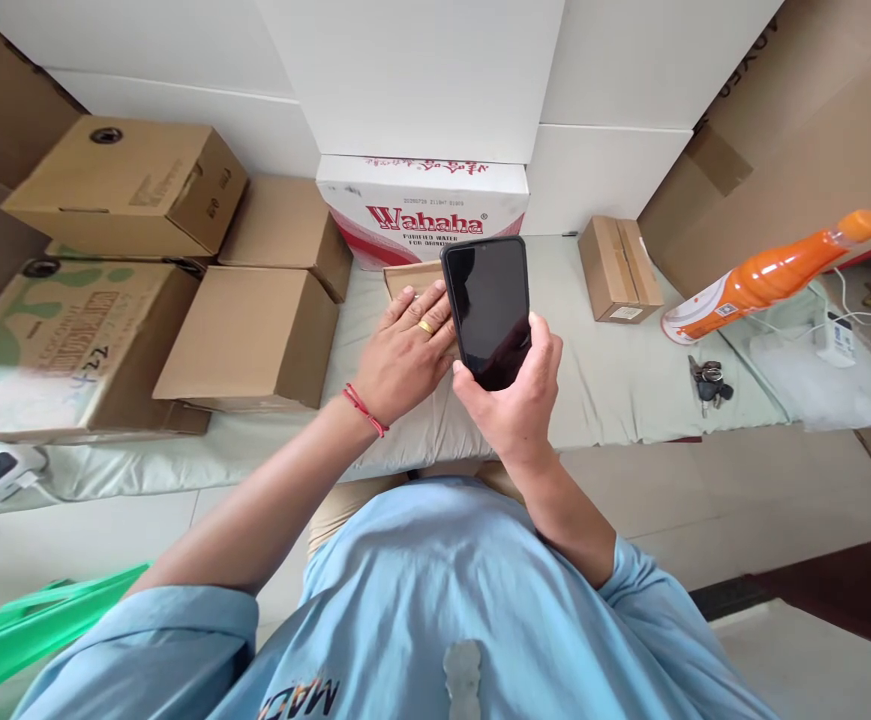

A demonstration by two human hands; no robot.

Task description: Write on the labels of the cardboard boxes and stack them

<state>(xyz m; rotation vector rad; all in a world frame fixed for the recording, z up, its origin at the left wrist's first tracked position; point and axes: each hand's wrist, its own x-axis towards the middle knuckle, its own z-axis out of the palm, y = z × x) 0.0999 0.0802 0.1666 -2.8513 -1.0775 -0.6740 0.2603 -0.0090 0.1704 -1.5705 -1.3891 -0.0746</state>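
Through my head feed I find a black rectangular smartphone with a dark, glossy screen point(491, 310) at the centre of the view, in front of a white-and-red printed cardboard Wahaha water carton point(427, 210). My right hand point(521, 400) holds it by its lower part, thumb at one edge and fingers at the other. My left hand point(405, 355) lies palm down with fingers extended, its tips over a small, shallow brown cardboard box point(403, 278) and beside the phone's edge; I can't tell whether it touches the phone or grips anything beneath. The grasp on the phone looks complete to me; the screen shows nothing lit, the phone is not set down, and how much remains I cannot judge from here. Counting, I get one phone, one Wahaha carton and one shallow box; on the left, two plain brown cardboard boxes point(217, 330), plus one brown box with a round black disc point(116, 190) stacked on one green-printed coconut carton point(60, 350). On the right I count one small taped brown box point(619, 270), one orange plastic bottle with an orange cap point(772, 280) and one bunch of dark keys point(710, 383), all on a pale green cloth-covered table point(592, 390).
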